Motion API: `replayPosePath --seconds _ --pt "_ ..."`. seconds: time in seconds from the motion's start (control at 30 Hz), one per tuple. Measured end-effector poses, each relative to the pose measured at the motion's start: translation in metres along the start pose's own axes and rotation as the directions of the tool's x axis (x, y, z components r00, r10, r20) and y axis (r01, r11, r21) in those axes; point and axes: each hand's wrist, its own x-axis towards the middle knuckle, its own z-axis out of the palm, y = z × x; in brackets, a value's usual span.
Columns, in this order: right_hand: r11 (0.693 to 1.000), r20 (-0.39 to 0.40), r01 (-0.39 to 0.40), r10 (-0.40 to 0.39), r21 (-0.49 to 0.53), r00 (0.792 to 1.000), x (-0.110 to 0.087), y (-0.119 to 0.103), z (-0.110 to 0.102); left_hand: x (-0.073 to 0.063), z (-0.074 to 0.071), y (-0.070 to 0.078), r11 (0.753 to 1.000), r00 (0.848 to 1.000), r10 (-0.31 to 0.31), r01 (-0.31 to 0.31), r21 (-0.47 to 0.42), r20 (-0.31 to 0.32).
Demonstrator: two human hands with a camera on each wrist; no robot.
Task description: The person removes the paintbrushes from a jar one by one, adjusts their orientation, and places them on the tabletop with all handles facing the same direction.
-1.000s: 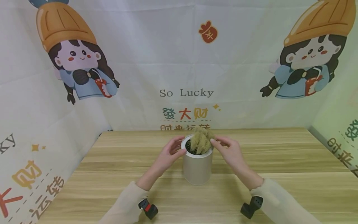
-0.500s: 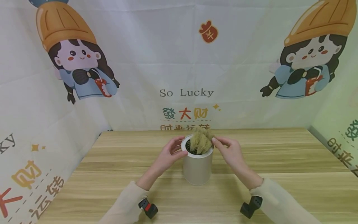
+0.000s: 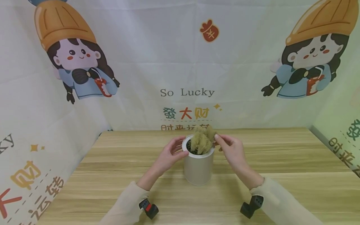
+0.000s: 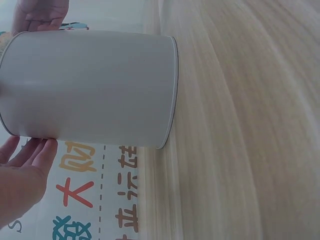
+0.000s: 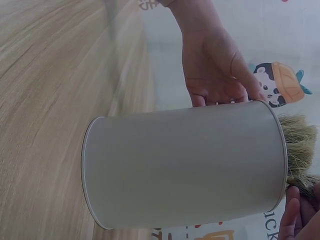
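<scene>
A pale grey cylindrical canister [image 3: 198, 171] with a white rim stands upright on the wooden table. Out of its mouth rises a tuft of dried tan grass plumes [image 3: 200, 142], above darker greenish stuff inside. My left hand [image 3: 170, 153] holds the canister's upper left side, its thumb near the front of the rim and its fingers behind. On the other side, my right hand [image 3: 232, 152] pinches an outer plume between thumb and fingers at the rim. The right wrist view shows the pinched dark grass plume [image 5: 309, 184] beside the paler bristly plumes [image 5: 297, 145].
The wooden table [image 3: 126, 162] spreads out on both sides of the canister. A white printed cloth [image 3: 140, 62] hangs behind the table and along its sides. A small black device [image 3: 149, 208] is strapped at the left wrist, and another black device [image 3: 252, 206] at the right.
My right hand has shifted slightly to the right, drawing the outer plume a little apart from the tuft. The left hand and the canister stay almost in place.
</scene>
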Motion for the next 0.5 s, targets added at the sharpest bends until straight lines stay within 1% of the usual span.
replayPosePath --seconds 0.07,0.1,0.13,0.2,0.27,0.3,0.33,0.37,0.43,0.5 --pt "1.0 -0.006 0.005 -0.004 0.028 1.0 0.001 -0.001 0.0 0.0 0.0 0.001 1.0 1.0 -0.002 0.002 0.004 0.001" --pt "0.996 -0.002 0.039 -0.039 0.081 0.999 0.01 0.018 -0.001 0.0 0.0 0.001 1.0 1.0 -0.003 0.003 0.005 0.001" --pt "0.995 -0.013 0.043 -0.042 0.093 0.999 0.011 0.018 -0.001 0.0 0.0 0.002 1.0 1.0 -0.004 0.004 0.006 0.001" --pt "0.974 -0.001 0.098 -0.1 0.204 0.995 0.011 0.019 -0.003 0.0 0.0 0.002 1.0 1.0 -0.008 0.008 0.007 0.002" --pt "0.952 -0.002 0.142 -0.147 0.271 0.989 0.025 0.044 -0.008 0.0 0.0 0.002 1.0 1.0 -0.009 0.009 0.006 0.001" --pt "0.934 -0.005 0.17 -0.177 0.313 0.984 0.032 0.056 -0.01 0.0 0.0 0.002 1.0 1.0 -0.01 0.01 0.005 -0.001" --pt "0.938 -0.018 0.166 -0.168 0.303 0.986 0.03 0.046 -0.012 0.0 0.0 0.002 1.0 1.0 -0.011 0.012 0.006 -0.003" --pt "0.93 -0.02 0.178 -0.181 0.321 0.983 0.032 0.049 -0.014 0.0 0.0 0.001 1.0 1.0 -0.012 0.012 0.006 -0.007" --pt "0.953 -0.05 0.166 -0.159 0.255 0.986 0.036 0.05 -0.016 0.0 0.0 0.0 1.0 1.0 -0.016 0.016 0.006 -0.012" --pt "0.964 -0.057 0.152 -0.142 0.216 0.988 0.025 0.021 -0.017 0.0 0.0 -0.001 1.0 1.0 -0.018 0.018 0.006 -0.014"
